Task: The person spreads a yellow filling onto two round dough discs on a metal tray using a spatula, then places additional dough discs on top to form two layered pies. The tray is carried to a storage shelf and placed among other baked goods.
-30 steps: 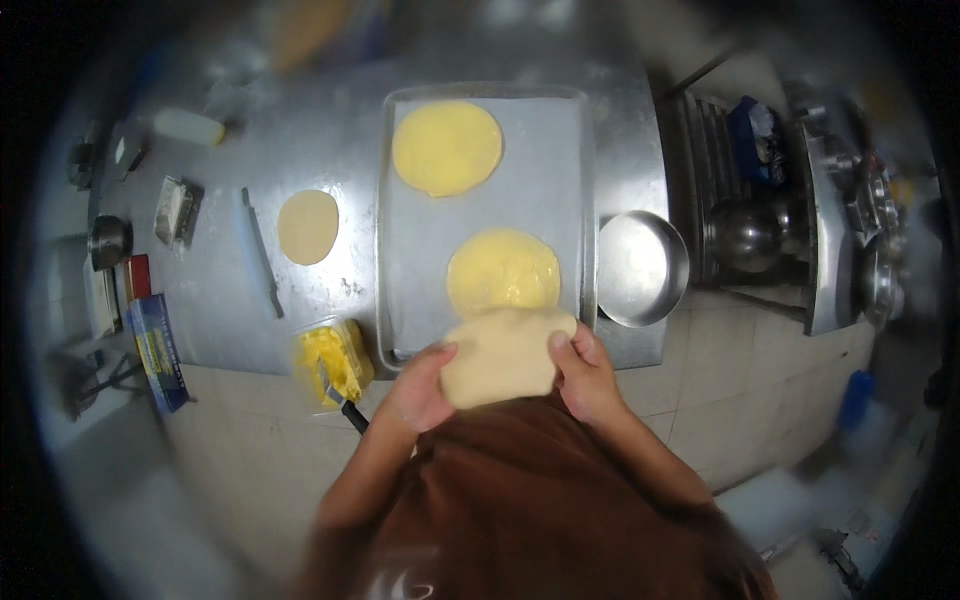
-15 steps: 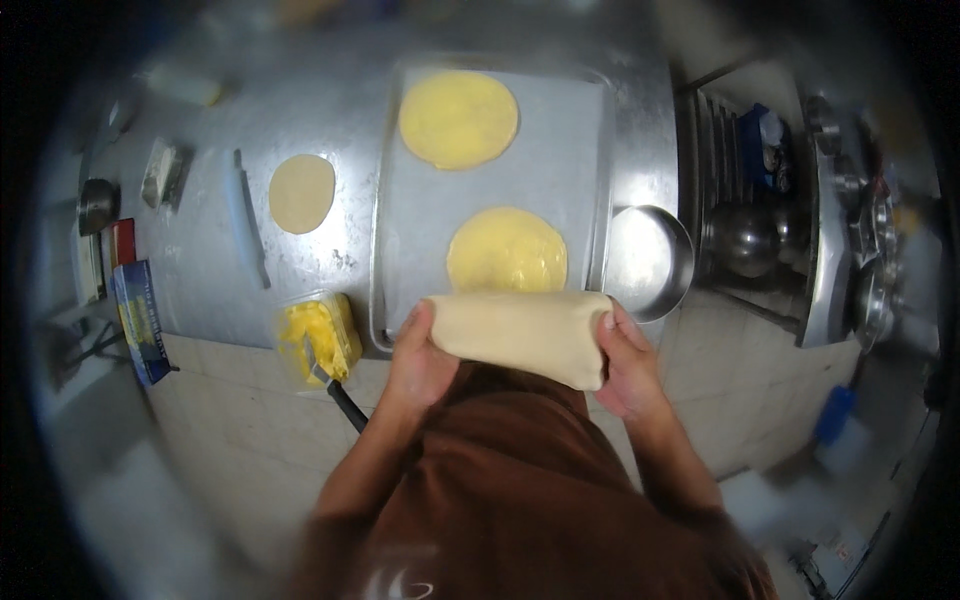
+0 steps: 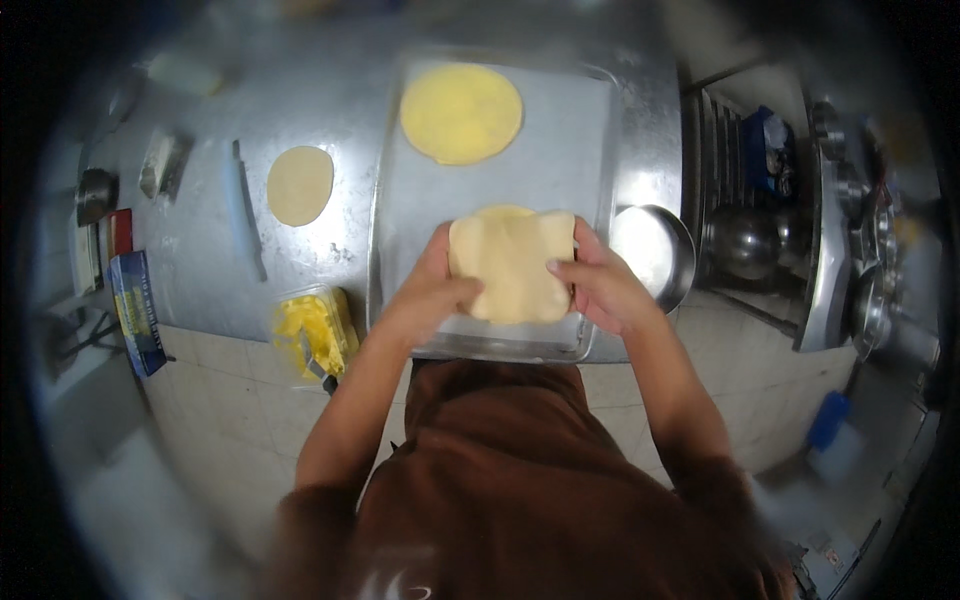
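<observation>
A pale sheet of dough (image 3: 512, 268) is stretched between my two hands over the near half of a lined baking tray (image 3: 560, 120). My left hand (image 3: 440, 290) grips its left edge, thumb on top. At the right edge my right hand (image 3: 600, 280) pinches it, thumb on top and fingers beneath. Under the sheet lies a yellow-coated dough round (image 3: 506, 211), mostly hidden, with only its far rim showing. Whether the sheet touches it I cannot tell. Another yellow-coated round (image 3: 461, 113) lies flat on the tray's far left.
Left of the tray lie a plain dough round (image 3: 300, 186) and a pale blue rolling pin (image 3: 242, 210). A tub of yellow spread (image 3: 315, 330) holding a black-handled tool stands at the front edge. Right of the tray is a round metal pan (image 3: 650, 250); a long blue box (image 3: 137, 313) is far left.
My hands have carried the dough sheet forward, away from my body, over the nearer yellow-coated round. It now covers most of that round and looks flatter and squarer, with my hands closer together.
</observation>
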A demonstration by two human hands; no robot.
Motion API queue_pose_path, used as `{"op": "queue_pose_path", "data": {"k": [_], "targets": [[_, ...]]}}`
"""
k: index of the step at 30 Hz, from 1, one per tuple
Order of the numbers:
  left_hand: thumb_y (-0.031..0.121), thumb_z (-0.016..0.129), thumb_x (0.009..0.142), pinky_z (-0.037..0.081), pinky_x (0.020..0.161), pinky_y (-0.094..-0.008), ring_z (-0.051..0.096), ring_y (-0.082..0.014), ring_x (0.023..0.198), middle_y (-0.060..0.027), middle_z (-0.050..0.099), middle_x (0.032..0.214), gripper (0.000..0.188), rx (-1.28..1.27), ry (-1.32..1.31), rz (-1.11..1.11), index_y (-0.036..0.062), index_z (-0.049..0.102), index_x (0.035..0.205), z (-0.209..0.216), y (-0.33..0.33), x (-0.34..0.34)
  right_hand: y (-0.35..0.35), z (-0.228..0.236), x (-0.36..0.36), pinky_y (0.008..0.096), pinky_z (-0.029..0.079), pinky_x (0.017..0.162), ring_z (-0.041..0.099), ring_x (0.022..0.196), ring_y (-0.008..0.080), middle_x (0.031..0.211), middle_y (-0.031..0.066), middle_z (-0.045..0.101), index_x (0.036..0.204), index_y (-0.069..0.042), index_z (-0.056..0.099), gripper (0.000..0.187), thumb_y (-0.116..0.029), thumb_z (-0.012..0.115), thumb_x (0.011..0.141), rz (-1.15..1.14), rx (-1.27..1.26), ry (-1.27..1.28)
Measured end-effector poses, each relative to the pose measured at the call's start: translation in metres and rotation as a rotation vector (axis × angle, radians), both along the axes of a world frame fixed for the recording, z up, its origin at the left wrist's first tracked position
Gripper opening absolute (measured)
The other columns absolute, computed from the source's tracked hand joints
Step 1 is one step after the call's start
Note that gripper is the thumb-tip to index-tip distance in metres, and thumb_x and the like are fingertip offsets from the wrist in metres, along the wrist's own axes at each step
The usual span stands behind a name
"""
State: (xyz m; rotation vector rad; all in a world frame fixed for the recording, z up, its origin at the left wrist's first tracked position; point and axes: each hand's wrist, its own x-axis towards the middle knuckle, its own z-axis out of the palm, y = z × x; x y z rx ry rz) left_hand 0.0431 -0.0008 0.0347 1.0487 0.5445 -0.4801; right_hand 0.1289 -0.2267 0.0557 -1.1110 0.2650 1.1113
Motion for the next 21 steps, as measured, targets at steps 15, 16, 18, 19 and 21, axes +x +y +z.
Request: {"op": "queue_pose_path", "data": {"k": [15,16,18,19,21], "targets": [[-0.001,0.062,0.079,0.049,0.102,-0.0369,0.062,-0.0296,0.118,-0.0210,0.063,0.122,0.065,0.658,-0.023,-0.355,-0.0028,0.042,0.140,-0.018,-0.001,0.002,0.005,-0.032,-0.017,0.0391,0.059,0.089,0.066,0.109,0.0245,0.119,0.0141,0.064,0.144,0.004,0.042,0.056,-0.003,0.061,0.092,0.174,-0.475,-0.208],[-0.001,0.063,0.079,0.049,0.102,-0.0379,0.063,-0.0311,0.117,-0.0229,0.064,0.122,0.066,0.681,0.006,-0.368,-0.0035,0.042,0.141,-0.014,-0.004,0.002,0.005,-0.032,-0.020,0.0382,0.057,0.090,0.067,0.109,0.0249,0.120,0.0165,0.065,0.144,0.004,0.042,0.059,-0.004,0.064,0.090,0.171,-0.484,-0.263],[0.001,0.065,0.079,0.050,0.101,-0.0401,0.066,-0.0341,0.114,-0.0266,0.065,0.121,0.067,0.723,0.032,-0.382,-0.0051,0.041,0.142,-0.008,-0.007,0.001,0.006,-0.030,-0.028,0.0363,0.054,0.093,0.067,0.109,0.0259,0.122,0.0213,0.066,0.145,0.005,0.042,0.066,-0.006,0.071,0.086,0.164,-0.537,-0.285],[0.001,0.064,0.079,0.049,0.102,-0.0419,0.064,-0.0384,0.117,-0.0291,0.064,0.123,0.067,0.722,0.038,-0.383,-0.0055,0.041,0.142,-0.007,-0.009,0.001,0.006,-0.028,-0.031,0.0373,0.054,0.094,0.067,0.110,0.0277,0.123,0.0223,0.066,0.145,0.004,0.042,0.067,-0.005,0.072,0.085,0.173,-0.567,-0.360],[0.001,0.061,0.079,0.048,0.103,-0.0454,0.059,-0.0469,0.122,-0.0341,0.061,0.126,0.065,0.716,0.037,-0.370,-0.0064,0.041,0.141,-0.006,-0.011,-0.001,0.007,-0.024,-0.037,0.0392,0.053,0.097,0.067,0.113,0.0312,0.125,0.0243,0.065,0.146,0.002,0.042,0.070,-0.004,0.072,0.084,0.185,-0.641,-0.463]]}}
